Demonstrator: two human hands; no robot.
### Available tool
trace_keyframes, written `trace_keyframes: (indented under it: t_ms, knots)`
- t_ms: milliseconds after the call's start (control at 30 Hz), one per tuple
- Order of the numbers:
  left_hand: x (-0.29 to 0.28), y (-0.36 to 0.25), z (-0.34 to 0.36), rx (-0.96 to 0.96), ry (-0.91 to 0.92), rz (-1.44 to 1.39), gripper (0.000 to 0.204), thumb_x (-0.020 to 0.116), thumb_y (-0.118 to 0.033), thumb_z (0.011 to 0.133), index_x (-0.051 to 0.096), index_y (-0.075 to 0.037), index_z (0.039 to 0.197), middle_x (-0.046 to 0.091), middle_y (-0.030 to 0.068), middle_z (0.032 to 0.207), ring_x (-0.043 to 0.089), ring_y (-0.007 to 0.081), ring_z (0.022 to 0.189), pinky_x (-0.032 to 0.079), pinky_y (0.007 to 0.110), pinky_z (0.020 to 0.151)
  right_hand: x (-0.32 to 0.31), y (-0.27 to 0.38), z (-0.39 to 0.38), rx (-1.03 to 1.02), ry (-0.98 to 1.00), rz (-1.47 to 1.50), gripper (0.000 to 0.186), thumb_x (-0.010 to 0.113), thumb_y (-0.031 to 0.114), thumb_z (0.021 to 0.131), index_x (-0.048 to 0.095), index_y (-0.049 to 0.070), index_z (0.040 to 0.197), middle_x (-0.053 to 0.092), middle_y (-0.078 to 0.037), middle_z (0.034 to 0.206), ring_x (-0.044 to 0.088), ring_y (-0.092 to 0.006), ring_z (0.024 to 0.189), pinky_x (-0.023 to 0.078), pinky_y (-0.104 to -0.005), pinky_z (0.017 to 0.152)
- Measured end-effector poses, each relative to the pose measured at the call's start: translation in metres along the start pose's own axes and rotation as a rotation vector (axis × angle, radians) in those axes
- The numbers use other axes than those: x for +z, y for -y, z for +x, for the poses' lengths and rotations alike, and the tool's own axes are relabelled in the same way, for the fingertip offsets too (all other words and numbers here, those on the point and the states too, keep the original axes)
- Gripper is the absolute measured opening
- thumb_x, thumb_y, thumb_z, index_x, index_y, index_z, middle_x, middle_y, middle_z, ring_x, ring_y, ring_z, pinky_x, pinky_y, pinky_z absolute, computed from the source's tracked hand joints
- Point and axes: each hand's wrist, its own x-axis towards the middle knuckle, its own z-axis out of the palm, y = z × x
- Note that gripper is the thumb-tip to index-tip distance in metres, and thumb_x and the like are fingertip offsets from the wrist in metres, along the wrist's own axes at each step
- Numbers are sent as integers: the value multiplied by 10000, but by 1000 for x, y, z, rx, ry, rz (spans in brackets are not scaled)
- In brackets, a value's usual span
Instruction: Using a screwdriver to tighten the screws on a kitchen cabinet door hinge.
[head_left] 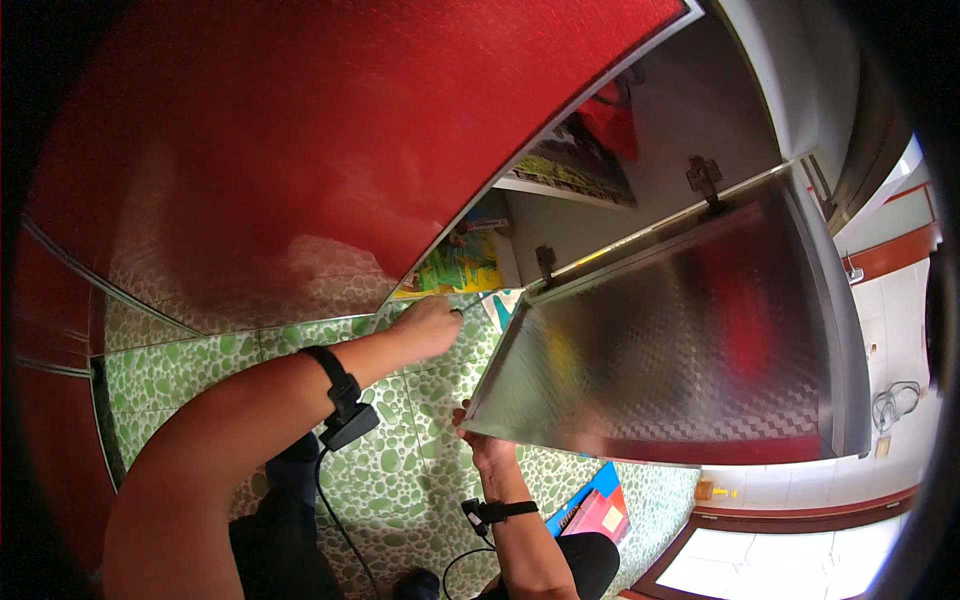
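Observation:
My left hand (428,325) reaches low to the open cabinet (650,130), its fingers curled beside a yellow-green printed package (455,262); I cannot make out what they hold. My right hand (490,452) grips the lower left corner of the open door (650,340), a shiny textured metallic panel on two dark hinges (705,180). Inside the cabinet lie a dark printed flat item (570,170) and a red bag (610,120). Black straps with small devices and cables are on both my forearms.
A large red cabinet front (230,150) fills the upper left. The floor (180,380) has green pebble-patterned tiles, with a blue and red flat package (590,510) lying right of my right forearm. A white tiled wall (890,330) with a coiled cable and a brown-framed window (770,550) are at the right.

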Motion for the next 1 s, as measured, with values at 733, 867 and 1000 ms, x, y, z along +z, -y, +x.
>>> trace_keyframes:
  t_ms: [733, 867, 1000]
  knots:
    - [29, 16, 101, -628, -304, -610, 372, 581, -277, 863, 665, -39, 1136, 683, 214, 1074, 651, 368, 1001, 500, 423, 881, -33, 6, -2, -52, -97, -19, 354, 478, 339, 969, 598, 58, 1149, 680, -124, 995, 689, -261, 783, 535, -321, 614]
    - [16, 3, 100, -681, -304, -643, 379, 591, -311, 843, 692, -65, 1113, 665, 194, 1146, 636, 345, 1063, 503, 398, 903, -38, 6, -3, -56, -111, -26, 357, 486, 340, 965, 596, 61, 1159, 677, -128, 995, 685, -260, 794, 536, -322, 628]
    - [21, 6, 95, -739, -344, -702, 353, 602, -311, 827, 707, -64, 1056, 683, 187, 1085, 647, 344, 1017, 511, 402, 876, -35, 6, -3, -56, -113, -29, 356, 495, 340, 962, 592, 66, 1166, 675, -130, 993, 685, -266, 800, 537, -328, 635]
